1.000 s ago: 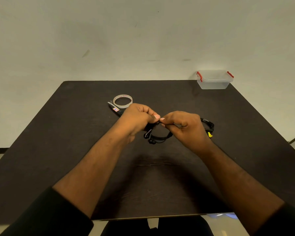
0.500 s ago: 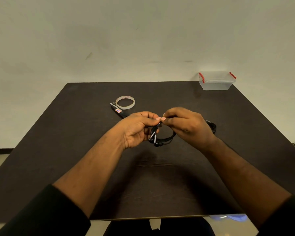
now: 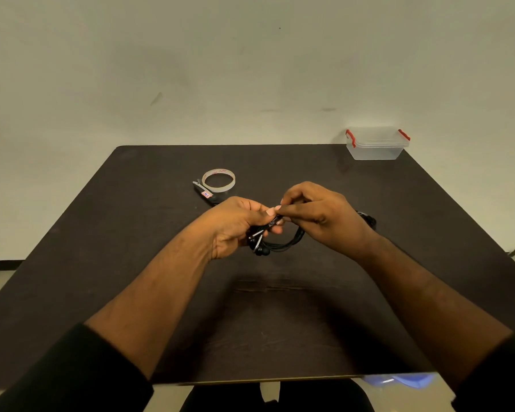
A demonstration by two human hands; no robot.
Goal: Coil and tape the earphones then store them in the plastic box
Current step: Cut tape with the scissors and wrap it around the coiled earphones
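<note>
Both hands hold black earphones (image 3: 275, 244) coiled into a loop just above the middle of the dark table (image 3: 131, 233). My left hand (image 3: 238, 224) pinches the coil at its left side, with the earbuds hanging below the fingers. My right hand (image 3: 318, 217) meets it fingertip to fingertip on the same bundle. A clear plastic box (image 3: 376, 144) with red clips and its lid on stands at the far right corner. A roll of clear tape (image 3: 218, 181) lies beyond my left hand.
Scissors (image 3: 205, 193) lie beside the tape roll, partly hidden behind my left hand. Another black cable bundle (image 3: 369, 219) peeks out behind my right wrist. The table's front edge is close to my body.
Both hands have stayed together on the coil, lifting it slightly and shifting a little toward me. The fingertips have closed tighter over the top of the loop.
</note>
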